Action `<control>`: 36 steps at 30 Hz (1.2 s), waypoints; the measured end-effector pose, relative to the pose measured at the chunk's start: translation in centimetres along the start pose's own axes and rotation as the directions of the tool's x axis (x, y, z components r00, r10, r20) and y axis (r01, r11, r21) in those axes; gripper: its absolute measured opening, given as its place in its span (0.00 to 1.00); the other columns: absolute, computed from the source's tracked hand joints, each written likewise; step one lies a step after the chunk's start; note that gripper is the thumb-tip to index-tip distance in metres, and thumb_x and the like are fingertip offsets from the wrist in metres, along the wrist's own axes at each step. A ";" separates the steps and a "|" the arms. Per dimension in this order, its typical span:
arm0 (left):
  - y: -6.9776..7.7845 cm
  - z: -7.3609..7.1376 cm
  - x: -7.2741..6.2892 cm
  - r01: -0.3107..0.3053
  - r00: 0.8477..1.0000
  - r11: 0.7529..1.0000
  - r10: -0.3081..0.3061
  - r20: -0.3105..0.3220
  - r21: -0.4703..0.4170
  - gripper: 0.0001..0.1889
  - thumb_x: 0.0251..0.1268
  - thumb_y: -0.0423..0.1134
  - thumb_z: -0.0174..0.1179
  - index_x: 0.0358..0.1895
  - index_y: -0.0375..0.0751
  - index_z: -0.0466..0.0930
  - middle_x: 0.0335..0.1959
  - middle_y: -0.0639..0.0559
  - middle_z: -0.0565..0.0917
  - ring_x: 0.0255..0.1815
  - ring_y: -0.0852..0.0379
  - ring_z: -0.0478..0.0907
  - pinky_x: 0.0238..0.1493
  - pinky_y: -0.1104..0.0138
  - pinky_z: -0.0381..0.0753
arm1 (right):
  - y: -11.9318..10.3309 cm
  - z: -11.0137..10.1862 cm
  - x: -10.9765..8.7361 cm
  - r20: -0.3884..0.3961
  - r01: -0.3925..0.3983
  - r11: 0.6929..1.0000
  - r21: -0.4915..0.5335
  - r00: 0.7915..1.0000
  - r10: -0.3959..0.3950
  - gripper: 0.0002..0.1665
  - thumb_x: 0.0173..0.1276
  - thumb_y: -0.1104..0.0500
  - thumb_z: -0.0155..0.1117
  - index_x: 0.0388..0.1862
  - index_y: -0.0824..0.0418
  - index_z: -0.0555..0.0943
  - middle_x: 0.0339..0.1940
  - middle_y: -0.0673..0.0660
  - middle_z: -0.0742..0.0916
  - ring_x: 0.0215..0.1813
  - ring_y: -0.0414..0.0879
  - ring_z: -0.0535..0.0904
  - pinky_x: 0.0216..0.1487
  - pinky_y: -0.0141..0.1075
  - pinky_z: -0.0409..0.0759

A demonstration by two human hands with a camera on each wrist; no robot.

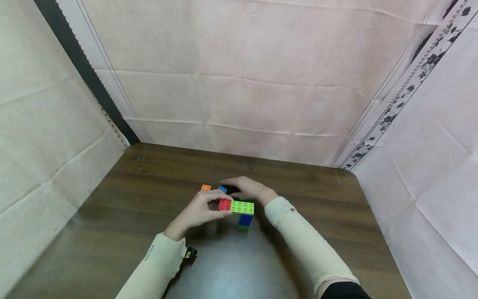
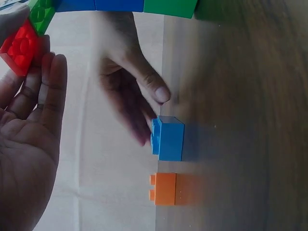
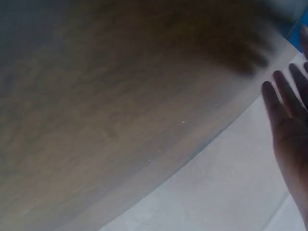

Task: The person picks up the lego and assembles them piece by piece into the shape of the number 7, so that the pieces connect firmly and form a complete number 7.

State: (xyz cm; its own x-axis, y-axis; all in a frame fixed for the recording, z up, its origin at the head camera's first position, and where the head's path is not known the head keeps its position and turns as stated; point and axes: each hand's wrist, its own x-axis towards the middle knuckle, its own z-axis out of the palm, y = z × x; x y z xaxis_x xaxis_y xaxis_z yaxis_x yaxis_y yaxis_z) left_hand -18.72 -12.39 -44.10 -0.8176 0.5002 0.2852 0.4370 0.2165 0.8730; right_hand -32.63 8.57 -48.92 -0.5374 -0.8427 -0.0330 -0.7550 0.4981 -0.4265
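Observation:
My left hand (image 1: 199,209) pinches a red building brick (image 1: 225,204) between thumb and fingers. The red brick sits against a lime green brick (image 1: 242,207), which tops an upright stack. Under it show a dark blue part (image 1: 245,219) and a green brick (image 1: 243,228) at the bottom. Beyond the left hand, a lighter blue brick (image 2: 171,138) stands on the table. My right hand (image 1: 250,189) reaches beside that blue brick, fingers spread and thumb apart; whether they touch it I cannot tell. In the right wrist view, the right hand (image 3: 293,139) shows extended fingers.
An orange brick (image 2: 165,188) stands beside the lighter blue brick, at the far left of the group. The brown wooden table (image 1: 149,232) is bordered by pale cloth walls (image 1: 239,99) at the back and both sides.

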 end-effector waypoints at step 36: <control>-0.1 0.1 -0.1 0.042 0.999 0.999 -0.041 -0.017 0.018 0.16 0.59 0.35 0.74 0.51 0.45 0.86 0.47 0.57 0.84 0.47 0.51 0.77 0.42 0.57 0.87 | -0.1 -0.6 -5.6 -0.143 -0.119 0.991 0.053 0.982 0.126 0.23 0.70 0.50 0.69 0.61 0.56 0.82 0.55 0.50 0.86 0.57 0.42 0.81 0.59 0.38 0.79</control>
State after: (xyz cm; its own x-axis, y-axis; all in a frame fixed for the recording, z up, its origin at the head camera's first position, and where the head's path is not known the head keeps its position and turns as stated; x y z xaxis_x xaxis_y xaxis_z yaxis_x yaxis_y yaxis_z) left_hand -18.60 -12.37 -44.30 -0.8411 0.4767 0.2555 0.4092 0.2521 0.8769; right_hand -29.78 13.36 -48.15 -0.6761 -0.7356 0.0432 -0.6645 0.5834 -0.4670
